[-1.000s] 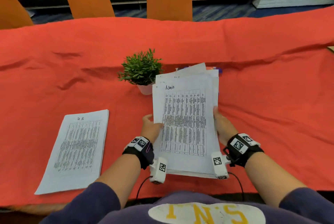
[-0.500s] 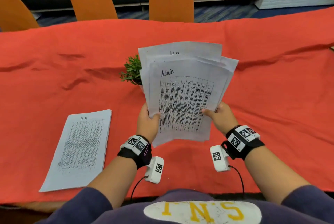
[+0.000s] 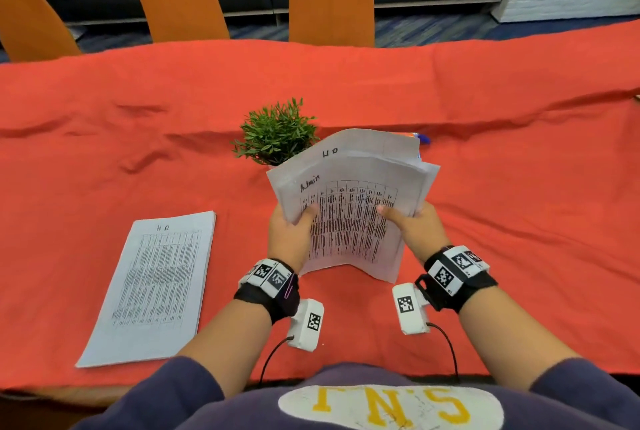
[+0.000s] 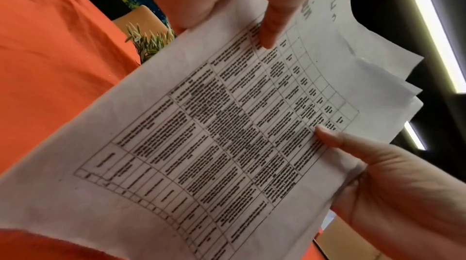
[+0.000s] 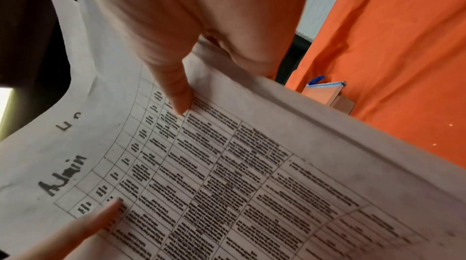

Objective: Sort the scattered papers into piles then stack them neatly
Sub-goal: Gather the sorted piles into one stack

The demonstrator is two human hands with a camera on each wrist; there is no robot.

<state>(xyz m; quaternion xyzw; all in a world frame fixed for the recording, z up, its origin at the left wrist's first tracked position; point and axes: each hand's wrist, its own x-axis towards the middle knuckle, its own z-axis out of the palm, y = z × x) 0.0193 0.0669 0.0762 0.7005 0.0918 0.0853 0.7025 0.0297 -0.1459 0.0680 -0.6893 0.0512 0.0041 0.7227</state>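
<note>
A person's two hands hold a fanned sheaf of papers (image 3: 349, 218) above a desk (image 3: 519, 221) draped in orange-red cloth. The left hand (image 3: 289, 237) has its grip clamped on the sheaf's left edge, thumb (image 4: 274, 25) lying over the printed table on the top sheet and the fingers hidden behind the paper. The right hand (image 3: 414, 228) pinches the right edge the same way, its thumb (image 5: 176, 93) pressed flat on the top sheet, which is headed "Admin" in handwriting; a sheet behind it, headed with two handwritten letters, fans out past the top edge. The sheaf tilts away from the person, its lower edge hanging free between the two wrists and clear of the cloth.

Well to the left of the left-hand grip, a second pile of papers (image 3: 156, 287) lies flat on the desk, squared up, its near corner close to the desk's front edge. Just beyond the grips, a small potted plant (image 3: 277, 133) stands partly behind the sheaf's far left corner. Beyond the right-hand grip, a small box with a blue edge (image 5: 327, 93) sits on the cloth, mostly hidden by the paper in the head view. Wrinkled cloth spreads wide to the right of the right-hand grip and between the flat pile and the left-hand grip. Three orange chairs (image 3: 330, 3) stand along the desk's far edge.
</note>
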